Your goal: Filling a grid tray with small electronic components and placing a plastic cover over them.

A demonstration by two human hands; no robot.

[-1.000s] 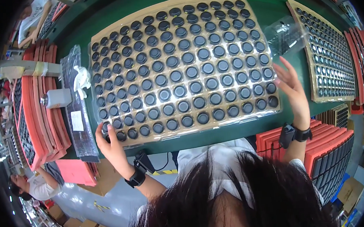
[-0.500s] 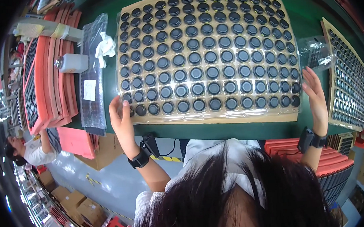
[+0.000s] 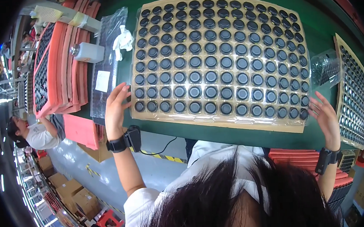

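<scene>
A wide clear plastic tray (image 3: 233,119) filled with rows of round black caps (image 3: 195,76) lies on a brown cardboard sheet (image 3: 271,128) in front of me. My left hand (image 3: 116,109) is beside its near left corner, fingers stretched and apart, holding nothing. At the near right corner is my right hand (image 3: 326,118), its fingers spread along the tray's side; whether the fingertips touch the plastic I cannot tell. Each wrist wears a black strapped device.
On the green table (image 3: 166,131), left of the tray, lie a plastic-wrapped sheet (image 3: 107,61) and a crumpled white cloth-like item (image 3: 123,42). A white bottle (image 3: 89,52) stands by stacked pink foam trays (image 3: 63,75). Another filled tray (image 3: 356,97) is at right. Another person (image 3: 40,132) sits far left.
My left hand has come off the caps at the tray's near left corner and moved outward. My right hand has shifted toward the near right corner. The view has turned slightly.
</scene>
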